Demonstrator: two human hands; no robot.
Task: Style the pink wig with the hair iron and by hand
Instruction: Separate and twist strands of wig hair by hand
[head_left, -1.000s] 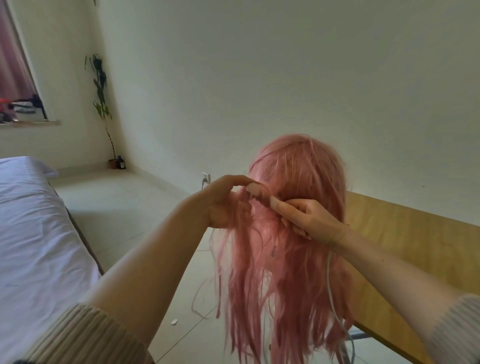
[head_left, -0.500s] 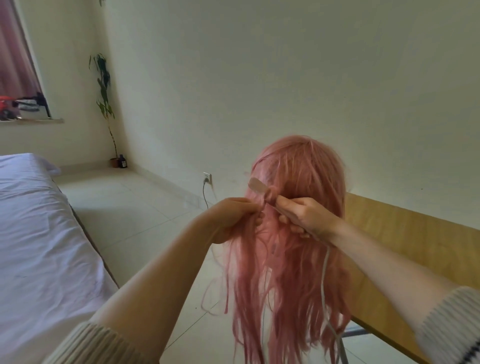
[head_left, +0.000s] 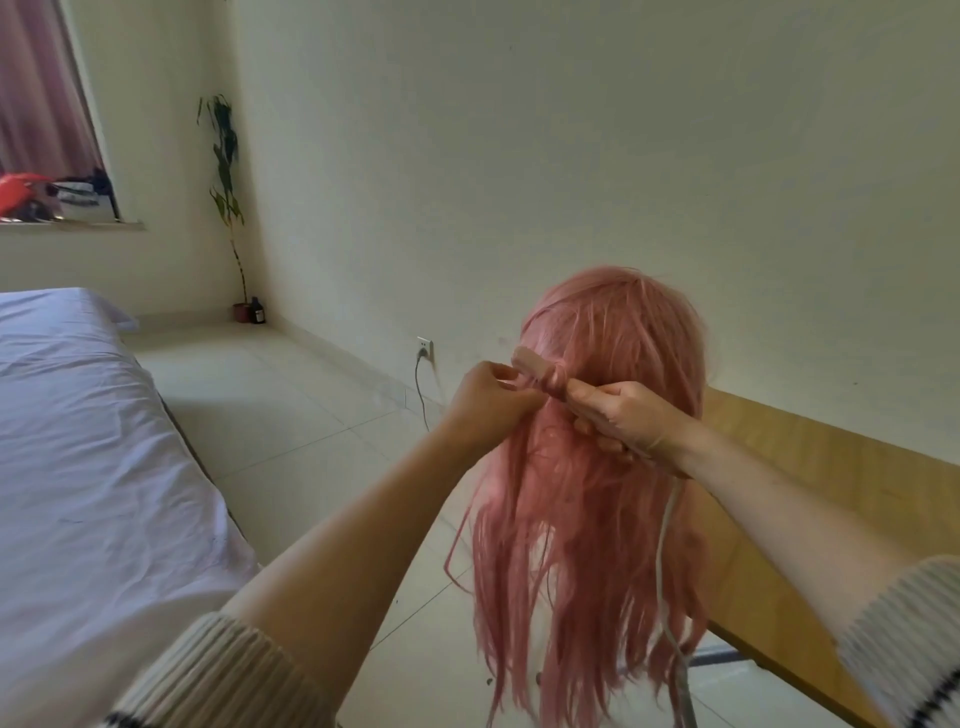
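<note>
hair iron (head_left: 535, 370): handle hidden inside right hand (head_left: 621, 421) | pink wig (head_left: 597, 467): tips cut by bottom edge, its stand hidden | bed (head_left: 78, 441): cut by left edge | windowsill items (head_left: 52, 195): too blurred to tell

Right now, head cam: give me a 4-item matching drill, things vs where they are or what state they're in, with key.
Things:
1. hair iron
2. left hand
3. potted plant
4. cord

Places or states:
A. stands in the far corner of the room
B. hangs down from under the right hand along the pink wig
C. wound with a pink strand, held against the wig
D. pinches hair just left of the iron

Pairs: 1-C, 2-D, 3-A, 4-B
</note>
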